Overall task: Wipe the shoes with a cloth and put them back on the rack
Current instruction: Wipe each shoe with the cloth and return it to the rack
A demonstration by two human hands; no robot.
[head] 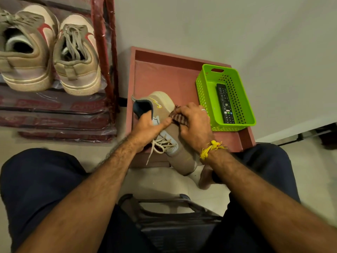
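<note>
A tan sneaker with pale laces and a dark lining lies over the edge of a low reddish table. My left hand grips it at the collar, thumb along its side. My right hand holds a striped brown cloth pressed against the shoe's side. To the left stands the shoe rack, wrapped in clear plastic, with a pair of beige sneakers with red swooshes on its shelf.
A green plastic basket holding a black remote sits on the table's right side, close to my right hand. My knees flank the scene, a dark stool frame lies between them, and a grey wall stands behind the table.
</note>
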